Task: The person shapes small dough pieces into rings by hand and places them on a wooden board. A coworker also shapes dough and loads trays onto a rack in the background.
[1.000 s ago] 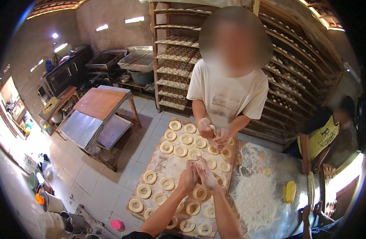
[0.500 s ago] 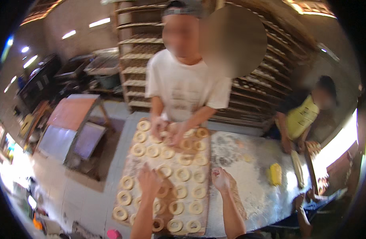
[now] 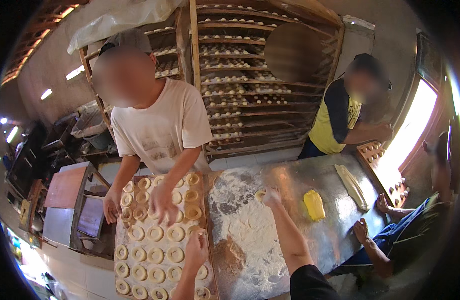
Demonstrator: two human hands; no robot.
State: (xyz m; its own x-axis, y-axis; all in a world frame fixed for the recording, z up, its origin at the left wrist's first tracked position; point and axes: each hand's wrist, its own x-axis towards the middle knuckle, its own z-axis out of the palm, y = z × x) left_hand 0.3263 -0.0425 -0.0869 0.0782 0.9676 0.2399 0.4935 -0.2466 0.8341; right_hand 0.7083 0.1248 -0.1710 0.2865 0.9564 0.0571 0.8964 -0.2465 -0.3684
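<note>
My left hand (image 3: pixel 197 242) is curled over the right edge of a floured board (image 3: pixel 207 260) of raw dough rings (image 3: pixel 156 255); what its fingers hold, if anything, I cannot make out. My right hand (image 3: pixel 271 199) reaches across the floured metal tabletop (image 3: pixel 240 235), its fingers closed on a small pale piece of dough (image 3: pixel 260 194). To that hand's right lie a yellow lump (image 3: pixel 314 205) and a long strip of dough (image 3: pixel 351 185). A co-worker in a white T-shirt (image 3: pixel 160 125) leans over the board with both hands low over the rings.
Wooden racks (image 3: pixel 270 110) of dough pieces stand behind. A person in yellow (image 3: pixel 327 130) is beside a tray (image 3: pixel 370 152) of small pieces at right; another (image 3: pixel 405 240) is close at lower right. A side table (image 3: pixel 65 187) stands left.
My hands were together over the board and have moved apart, the right now stretched forward onto the metal top. The view has turned rightward. The person in yellow has raised an arm.
</note>
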